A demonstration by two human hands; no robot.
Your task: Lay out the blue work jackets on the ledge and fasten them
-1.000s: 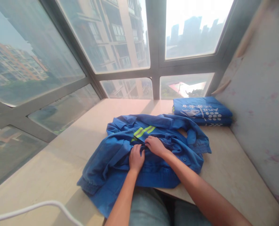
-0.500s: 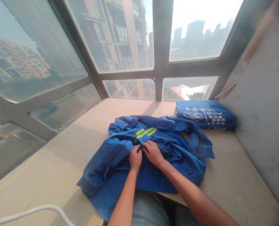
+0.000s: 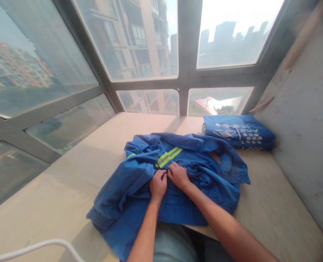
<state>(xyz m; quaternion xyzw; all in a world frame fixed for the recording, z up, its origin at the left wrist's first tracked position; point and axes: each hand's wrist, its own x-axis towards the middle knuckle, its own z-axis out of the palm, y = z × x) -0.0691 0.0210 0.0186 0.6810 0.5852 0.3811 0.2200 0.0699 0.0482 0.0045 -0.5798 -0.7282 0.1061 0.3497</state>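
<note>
A blue work jacket (image 3: 123, 189) with a yellow-green and grey reflective stripe (image 3: 168, 157) lies spread over the sill top in front of me. Its two sleeves reach out to the left and right. At the middle of its front, my left hand (image 3: 158, 185) pinches the cloth edge. My right hand (image 3: 178, 176) is closed on the same edge just beside it, fingertips nearly meeting the left ones. Whatever small fastening may sit between the fingers is hidden. A button (image 3: 215, 194) shows on the jacket's right part.
Folded blue garments with white print (image 3: 237, 131) are stacked at the back right, near the patterned wall (image 3: 308, 138). Windows with grey frames (image 3: 183, 80) border the pale sill (image 3: 68, 182). A white cable (image 3: 41, 244) curves across the lower left.
Both hands have shifted very slightly to the right, still gripping the jacket's front edge. The cloth between them and the stripe has moved a little, showing more of the stripe.
</note>
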